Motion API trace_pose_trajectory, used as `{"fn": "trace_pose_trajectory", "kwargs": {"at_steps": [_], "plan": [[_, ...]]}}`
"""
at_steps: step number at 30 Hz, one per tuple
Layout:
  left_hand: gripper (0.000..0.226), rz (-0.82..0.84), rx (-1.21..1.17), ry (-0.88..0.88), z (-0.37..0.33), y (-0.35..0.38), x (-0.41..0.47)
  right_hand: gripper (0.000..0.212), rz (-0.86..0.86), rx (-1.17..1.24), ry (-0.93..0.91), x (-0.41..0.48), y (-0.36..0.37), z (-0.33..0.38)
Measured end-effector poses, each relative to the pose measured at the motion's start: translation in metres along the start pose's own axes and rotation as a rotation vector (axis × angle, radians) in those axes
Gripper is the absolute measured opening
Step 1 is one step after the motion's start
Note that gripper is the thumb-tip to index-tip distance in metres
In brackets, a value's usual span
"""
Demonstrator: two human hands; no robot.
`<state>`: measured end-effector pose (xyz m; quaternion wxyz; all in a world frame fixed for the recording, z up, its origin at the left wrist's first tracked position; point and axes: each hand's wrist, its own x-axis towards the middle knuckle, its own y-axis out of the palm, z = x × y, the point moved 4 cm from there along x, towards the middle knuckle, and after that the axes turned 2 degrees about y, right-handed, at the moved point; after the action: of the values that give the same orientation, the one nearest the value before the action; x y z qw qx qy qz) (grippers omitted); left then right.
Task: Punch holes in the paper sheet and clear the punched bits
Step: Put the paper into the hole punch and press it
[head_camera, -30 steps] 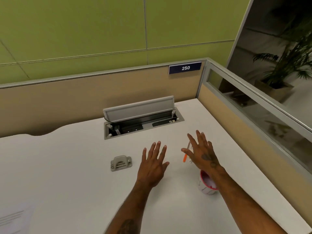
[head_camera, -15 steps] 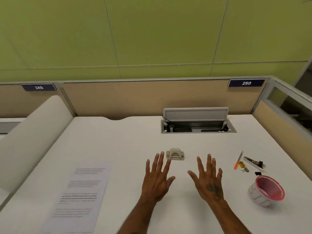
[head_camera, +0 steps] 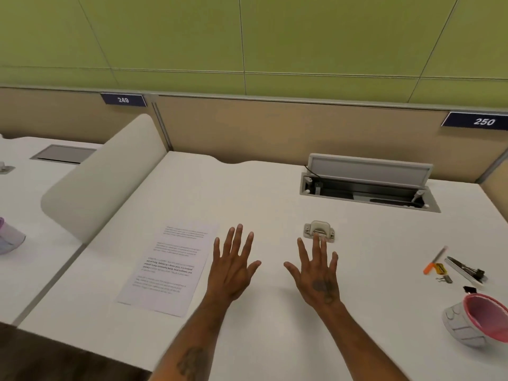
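Hovering over the bench [head_camera: 275,339], both hands are spread flat, palms down, holding nothing: left hand [head_camera: 233,273] just right of the paper sheet [head_camera: 167,266], right hand [head_camera: 319,279] with its fingertips [head_camera: 316,237] at the near edge of the hole punch [head_camera: 319,231]; can't tell if they touch it. Paper lies flat, printed side up, near-left on the bench, well apart from the punch; no holes visible in it from this view. My read: punching hasn't started, this is the pre-grasp step. Next move likely needs one hand to pick up or slide the sheet and the other to take the punch, then feed a sheet edge squarely into the slot before pressing. Off to the right: an orange-tipped pen [head_camera: 435,259], a small clutter of metal clips [head_camera: 467,270], and a tipped pink-lined cup [head_camera: 478,321] at the near-right, a plausible place for the punched bits. Bench is plain white, smooth, with an open cable tray [head_camera: 368,188] at the far side. Beige partition with tags 249 and 250, green wall above, a curved white divider [head_camera: 96,182] on the left with a neighbouring bench beyond it.
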<state>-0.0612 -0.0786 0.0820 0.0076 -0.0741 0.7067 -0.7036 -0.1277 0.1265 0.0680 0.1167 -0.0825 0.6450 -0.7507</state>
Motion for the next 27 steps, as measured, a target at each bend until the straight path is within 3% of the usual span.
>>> {"fn": "trace_pose_trajectory", "kwargs": {"at_steps": [12, 17, 27], "plan": [[0.072, 0.032, -0.001, -0.077, 0.137, 0.01, -0.021, 0.078, 0.017, 0.064, -0.015, 0.009, 0.034, 0.129], [0.074, 0.042, -0.017, -0.07, 0.21, 0.02, -0.029, 0.08, 0.021, 0.128, 0.055, 0.003, 0.055, 0.197], [0.077, 0.137, -0.205, -0.224, 0.283, 0.046, -0.034, 0.055, 0.078, 0.29, 0.297, 0.008, 0.091, 0.276]]}}
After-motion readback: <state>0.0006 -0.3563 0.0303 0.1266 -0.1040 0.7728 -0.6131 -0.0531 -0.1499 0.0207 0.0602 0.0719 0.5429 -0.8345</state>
